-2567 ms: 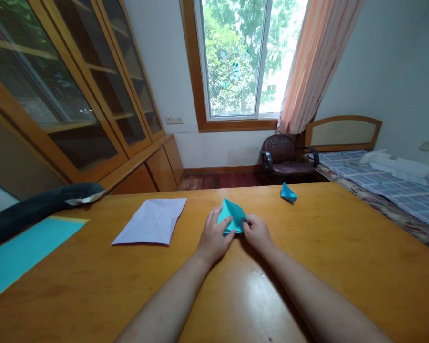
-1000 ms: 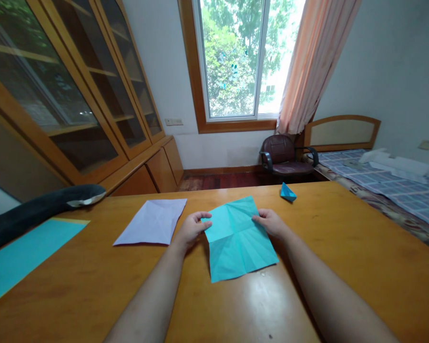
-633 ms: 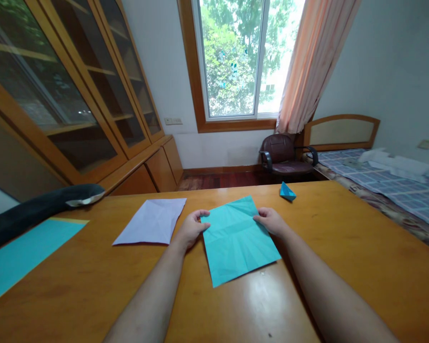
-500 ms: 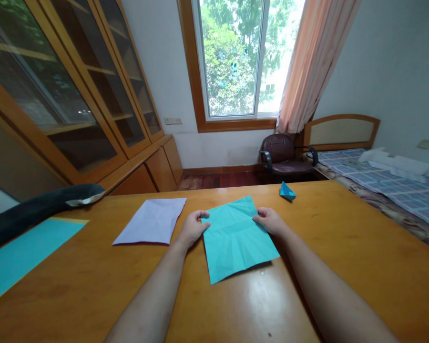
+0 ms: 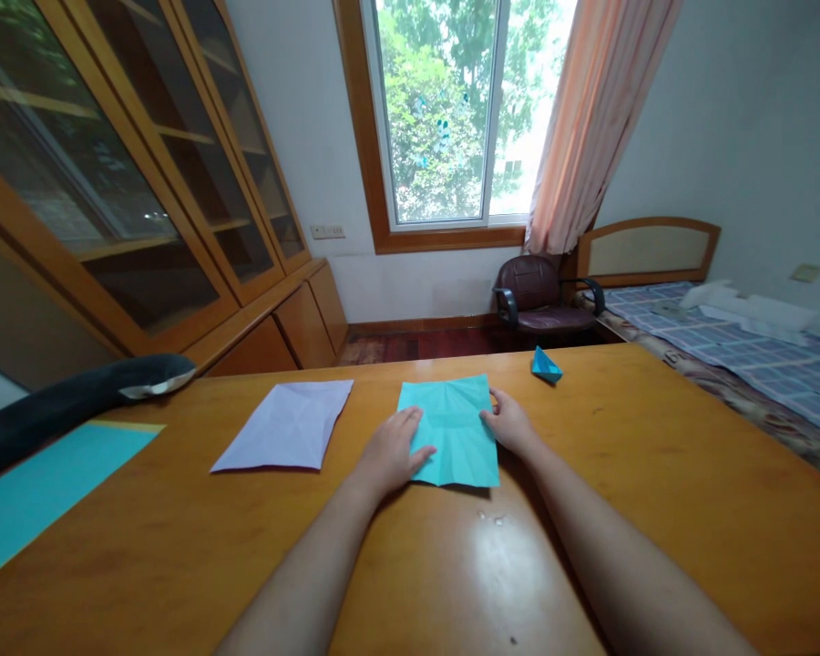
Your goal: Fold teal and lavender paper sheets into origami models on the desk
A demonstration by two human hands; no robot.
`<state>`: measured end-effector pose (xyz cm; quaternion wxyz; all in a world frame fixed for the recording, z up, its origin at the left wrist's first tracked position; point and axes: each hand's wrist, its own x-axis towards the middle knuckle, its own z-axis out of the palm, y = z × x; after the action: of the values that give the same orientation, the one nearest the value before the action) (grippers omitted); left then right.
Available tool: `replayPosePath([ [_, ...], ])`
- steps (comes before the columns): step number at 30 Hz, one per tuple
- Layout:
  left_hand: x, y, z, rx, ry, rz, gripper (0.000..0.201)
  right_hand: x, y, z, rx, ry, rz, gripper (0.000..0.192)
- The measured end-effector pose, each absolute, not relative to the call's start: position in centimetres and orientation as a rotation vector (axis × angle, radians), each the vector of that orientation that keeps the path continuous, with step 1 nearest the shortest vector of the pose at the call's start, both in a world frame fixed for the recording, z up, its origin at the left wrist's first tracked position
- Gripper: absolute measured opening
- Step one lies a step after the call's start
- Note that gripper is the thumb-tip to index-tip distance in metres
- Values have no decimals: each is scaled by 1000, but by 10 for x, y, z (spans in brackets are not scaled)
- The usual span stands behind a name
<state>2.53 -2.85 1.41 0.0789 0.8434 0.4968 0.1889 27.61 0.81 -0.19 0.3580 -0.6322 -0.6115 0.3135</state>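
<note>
A turquoise sheet of paper (image 5: 455, 433), marked with creases that fan out, lies at a slight tilt over the table in front of me. My left hand (image 5: 397, 448) rests on its left side, thumb and fingers apart on top of the paper. At the right edge, my right hand (image 5: 509, 421) pinches the sheet, thumb over it and fingers partly hidden beyond the edge. To the left lies a creased lilac sheet of paper (image 5: 288, 426), untouched. A small folded blue paper piece (image 5: 546, 365) sits near the table's far edge, beyond my right hand.
The wooden table (image 5: 656, 474) stretches out on both sides. On its left are a large turquoise sheet with a yellow edge (image 5: 61, 492) and a dark, long, rounded object (image 5: 82, 387). Beyond stand a brown armchair (image 5: 547, 296), a bed (image 5: 711, 323) and a glass-fronted cabinet (image 5: 198, 182).
The turquoise paper has turned and lowered, its near edge now farther from me. My left hand has shifted right and from gripping the edge to lying on the sheet; my right hand still pinches it.
</note>
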Motion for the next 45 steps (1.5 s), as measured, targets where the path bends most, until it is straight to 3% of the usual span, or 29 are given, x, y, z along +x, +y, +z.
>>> replayPosePath([
  [5,33,-39,20,2512,1330,253,109,277,8,-5,-1691,-1592,664,74],
  [8,32,-38,19,2490,1320,172,121,278,8,-8,-1763,-1615,615,82],
  [11,28,-34,15,2486,1325,168,118,281,6,-6,-1817,-1726,523,77],
  [16,25,-28,8,2496,1338,206,106,283,-5,13,-1979,-1962,175,44],
  [21,21,-27,5,2540,1306,254,93,274,-14,26,-1614,-2329,73,27],
  [26,16,-26,7,2546,1263,270,81,267,-16,23,-1272,-2510,326,31],
  [35,6,-23,12,2477,1217,305,70,274,-16,20,-1229,-2479,580,34],
  [45,0,-21,11,2442,1204,314,78,291,-4,6,-1330,-2155,874,43],
])
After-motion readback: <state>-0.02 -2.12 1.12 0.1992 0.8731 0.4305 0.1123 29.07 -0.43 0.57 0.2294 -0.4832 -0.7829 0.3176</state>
